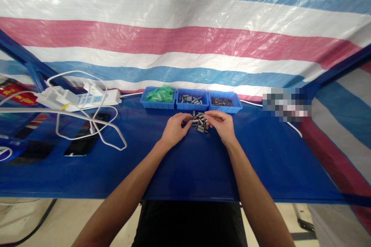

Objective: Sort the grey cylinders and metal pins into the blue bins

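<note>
A: Where were your hands?

B: Your left hand (176, 128) was at the left edge of a loose pile of small metal parts (200, 121), thumb and fingertips curled toward it. Your right hand (223, 124) reached in from the other side. The two were apart, with the pile between them.

A: Were you gripping anything?

B: I couldn't tell — your fingertips were right among the parts, too small to make out.

A: And where did the pile lie?

B: On the blue table (188, 170), just in front of the middle bin (192, 107), which held grey cylinders (190, 98). The left bin (158, 105) held something green (160, 93); the right bin (226, 109), thin dark pins (222, 102).

A: Anything farther off?

B: Well to your left — a white power strip (113, 97) and a dark phone (78, 145), with white cables (111, 146) looping over it.
</note>
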Demonstrator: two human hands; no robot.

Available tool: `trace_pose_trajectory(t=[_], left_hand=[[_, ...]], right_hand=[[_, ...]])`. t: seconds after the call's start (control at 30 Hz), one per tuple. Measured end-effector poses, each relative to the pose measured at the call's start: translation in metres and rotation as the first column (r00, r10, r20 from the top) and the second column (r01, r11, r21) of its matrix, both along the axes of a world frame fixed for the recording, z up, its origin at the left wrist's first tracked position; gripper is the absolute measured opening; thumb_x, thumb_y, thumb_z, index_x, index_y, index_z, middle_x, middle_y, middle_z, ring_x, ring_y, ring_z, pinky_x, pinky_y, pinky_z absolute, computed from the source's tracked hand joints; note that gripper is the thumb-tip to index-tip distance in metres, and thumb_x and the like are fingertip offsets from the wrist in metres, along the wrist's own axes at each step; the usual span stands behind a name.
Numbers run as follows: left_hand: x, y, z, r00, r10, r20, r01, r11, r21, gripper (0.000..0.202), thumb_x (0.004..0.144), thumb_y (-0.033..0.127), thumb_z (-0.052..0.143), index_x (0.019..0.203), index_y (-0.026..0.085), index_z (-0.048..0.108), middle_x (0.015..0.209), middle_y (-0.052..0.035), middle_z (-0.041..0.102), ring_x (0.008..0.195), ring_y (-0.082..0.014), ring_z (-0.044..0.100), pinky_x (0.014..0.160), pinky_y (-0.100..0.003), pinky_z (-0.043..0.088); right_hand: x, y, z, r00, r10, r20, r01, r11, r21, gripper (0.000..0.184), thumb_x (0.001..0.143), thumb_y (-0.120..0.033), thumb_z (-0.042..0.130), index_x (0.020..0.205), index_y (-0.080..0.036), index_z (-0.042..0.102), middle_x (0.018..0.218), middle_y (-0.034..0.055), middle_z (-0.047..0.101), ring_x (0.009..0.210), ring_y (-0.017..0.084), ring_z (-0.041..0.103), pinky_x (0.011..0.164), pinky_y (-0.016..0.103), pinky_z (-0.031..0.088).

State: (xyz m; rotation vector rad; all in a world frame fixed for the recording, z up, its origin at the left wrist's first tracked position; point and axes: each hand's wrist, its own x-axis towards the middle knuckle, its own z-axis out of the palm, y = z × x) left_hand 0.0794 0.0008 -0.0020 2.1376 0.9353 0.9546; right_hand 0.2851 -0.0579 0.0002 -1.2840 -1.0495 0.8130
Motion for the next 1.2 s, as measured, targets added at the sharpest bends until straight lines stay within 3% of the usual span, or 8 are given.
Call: trace_pose_trajectory(t=[0.2,0.33,0.53,0.63,0.77,0.93,1.07,1.2], left_hand=[[-0.003,0.0,-0.006,0.966,-0.073,-0.248,0.112,0.983,0.147,0.011,0.094,0.023,0.067,0.099,0.02,0.076,0.101,-0.0087,0.073,0.1,-0.0262,0.064,0.089,-0.04,0.055],[-0.003,0.002,-0.007,0.953,-0.079,-0.293,0.127,0.98,0.15,0.011,0.097,0.021,0.062,0.096,0.02,0.073,0.098,-0.0079,0.07,0.096,-0.0253,0.062,0.087,-0.039,0.053],[-0.002,0.003,-0.004,0.941,-0.078,-0.33,0.138,0.977,0.161,0.013,0.099,0.017,0.056,0.094,0.019,0.067,0.097,-0.0086,0.068,0.092,-0.0252,0.06,0.086,-0.04,0.052],[-0.002,0.003,-0.003,0.966,-0.06,-0.25,0.097,0.986,0.138,0.011,0.099,0.018,0.057,0.094,0.02,0.068,0.091,-0.0065,0.069,0.088,-0.0235,0.062,0.082,-0.037,0.053],[0.0,0.001,-0.001,1.0,-0.009,-0.016,0.009,1.0,0.021,0.007,0.094,0.02,0.067,0.095,0.02,0.074,0.085,-0.0041,0.074,0.079,-0.02,0.067,0.077,-0.034,0.055],[0.004,-0.001,0.003,0.958,0.044,0.285,0.009,0.983,-0.181,0.016,0.086,0.028,0.079,0.099,0.02,0.079,0.092,-0.0046,0.081,0.082,-0.0204,0.076,0.082,-0.034,0.06],[0.005,0.0,0.004,0.935,0.069,0.349,0.044,0.951,-0.305,0.023,0.086,0.038,0.079,0.098,0.018,0.08,0.096,-0.0073,0.082,0.09,-0.0235,0.078,0.087,-0.036,0.062],[0.005,0.001,0.004,0.928,0.07,0.367,0.084,0.918,-0.387,0.028,0.092,0.04,0.072,0.108,0.017,0.075,0.084,-0.0056,0.08,0.081,-0.0211,0.078,0.081,-0.033,0.063]], right_hand=[[0.011,0.004,-0.005,0.988,-0.152,0.023,0.149,0.982,0.116,0.05,0.077,-0.034,0.082,0.126,-0.028,0.073,0.14,0.0074,0.069,0.084,0.02,0.072,0.068,0.034,0.062],[0.008,0.003,-0.004,0.993,-0.109,0.035,0.106,0.991,0.085,0.046,0.08,-0.036,0.079,0.124,-0.027,0.073,0.137,0.0081,0.07,0.082,0.02,0.073,0.066,0.035,0.061],[0.003,0.002,-0.002,0.997,-0.065,0.05,0.062,0.996,0.06,0.028,0.084,-0.04,0.078,0.107,-0.025,0.077,0.111,0.0063,0.078,0.072,0.02,0.072,0.06,0.033,0.057],[0.003,0.002,-0.003,0.997,-0.056,0.051,0.053,0.997,0.063,0.029,0.084,-0.044,0.078,0.105,-0.025,0.077,0.111,0.0067,0.079,0.071,0.019,0.071,0.059,0.033,0.056],[0.002,0.002,-0.004,0.999,-0.036,0.013,0.036,0.998,0.06,0.031,0.084,-0.046,0.079,0.105,-0.024,0.076,0.102,0.0062,0.08,0.067,0.017,0.07,0.059,0.032,0.055],[-0.001,0.001,-0.002,1.0,0.008,0.002,-0.008,0.999,0.035,0.031,0.083,-0.046,0.08,0.105,-0.024,0.076,0.095,0.0051,0.081,0.067,0.017,0.07,0.061,0.032,0.056],[-0.003,0.0,0.001,0.999,0.035,0.015,-0.035,0.999,0.012,0.033,0.083,-0.049,0.079,0.105,-0.024,0.076,0.094,0.0052,0.081,0.066,0.018,0.069,0.062,0.032,0.056],[-0.005,-0.001,0.003,0.998,0.064,0.018,-0.064,0.998,-0.01,0.032,0.083,-0.049,0.079,0.103,-0.025,0.076,0.092,0.0055,0.081,0.066,0.019,0.07,0.06,0.033,0.055]])
